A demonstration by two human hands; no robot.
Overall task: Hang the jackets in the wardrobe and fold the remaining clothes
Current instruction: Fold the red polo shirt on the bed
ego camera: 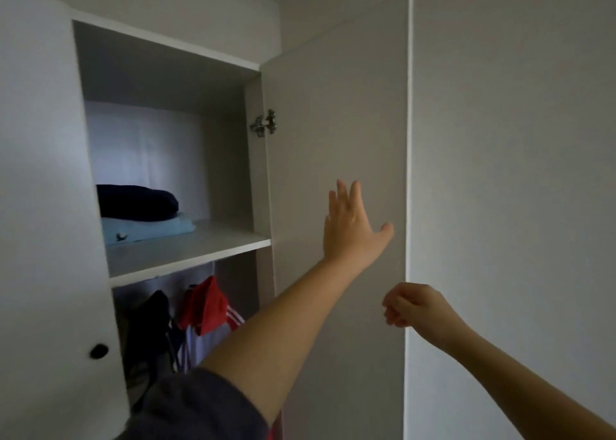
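The left hand (350, 226) was raised in front of the inner face of the wardrobe's (166, 46) open right door (333, 106), its fingers (343, 194) straight and spread wide, the thumb stuck out to the right, holding nothing; whether the palm actually touched the panel could not be told. Lower and to the right of those fingers, the right hand (416, 306) sat at the door's free edge with its fingers curled in tight; whether they pinched the edge or simply hung beside it could not be told. Well to the left of the left fingers, at about their height, a dark folded garment (136, 201) lay on top of a light-blue folded garment (146, 229) on the shelf (186, 249). Below the shelf, down and left of the same fingers, a red and white jacket (206, 306) with striped sleeves hung beside a dark jacket (150, 326). Above and left of the fingers a metal hinge (264, 123) joined the door to the cabinet side. Far left, the other door (43, 173) carried a round black knob (99, 350). A dark rolled sleeve (193, 406) covered the left upper arm.
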